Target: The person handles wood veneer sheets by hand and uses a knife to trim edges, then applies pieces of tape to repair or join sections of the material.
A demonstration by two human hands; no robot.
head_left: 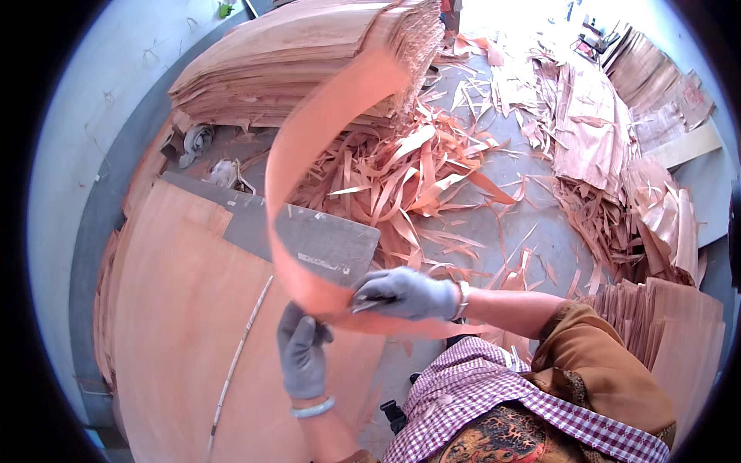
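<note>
A long strip of reddish-orange wood veneer (289, 174) curls upward in front of me, its lower part bending round between my hands. My left hand (303, 356), in a grey glove, pinches the lower edge of the strip. Closed at the strip's right side is my gloved right hand (413, 293), holding a small knife (376, 303) with a silvery tip, partly hidden by the fingers. Beneath my left hand lies a wide veneer sheet (174, 332) on a stack. A thin marked stick (243, 339) rests on that sheet.
A grey board (320, 239) lies across the sheet's far side. Beyond it are a tall veneer stack (270, 69) and a heap of curled offcuts (409, 170). More veneer bundles (590, 139) line the right, with an upright stack (656, 324) near my right elbow.
</note>
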